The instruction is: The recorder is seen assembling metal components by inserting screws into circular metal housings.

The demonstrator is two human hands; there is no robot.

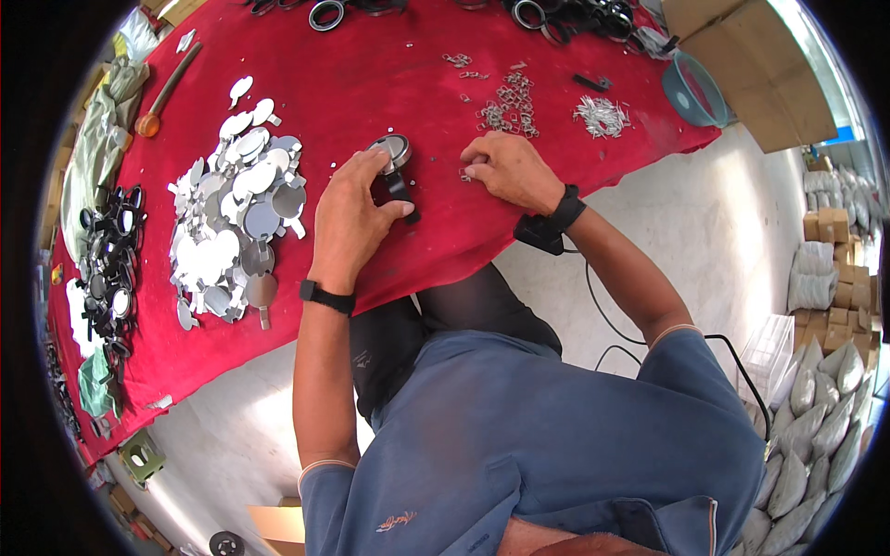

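Note:
My left hand (357, 206) is closed round a small round black-framed piece with a handle (399, 178), which lies on the red cloth. Its fingers rest at the round end and the thumb presses toward the handle; the palm hides part of it. A shiny disc shows inside the round frame. To the right, my right hand (515, 170) pinches a small metal clip (465, 174) between thumb and fingers, just above the cloth. Beyond that hand lies a loose pile of similar metal clips (512, 105). Flat silvery discs with tabs (243, 208) are heaped left of my left hand.
The red-clothed table (278, 347) carries a heap of small white pins (603, 117), a blue-grey basin (693, 91) at its right edge and a hammer (167, 93) at far left. Black round frames (113, 259) pile along the left edge; more black rings (326, 15) lie at the back.

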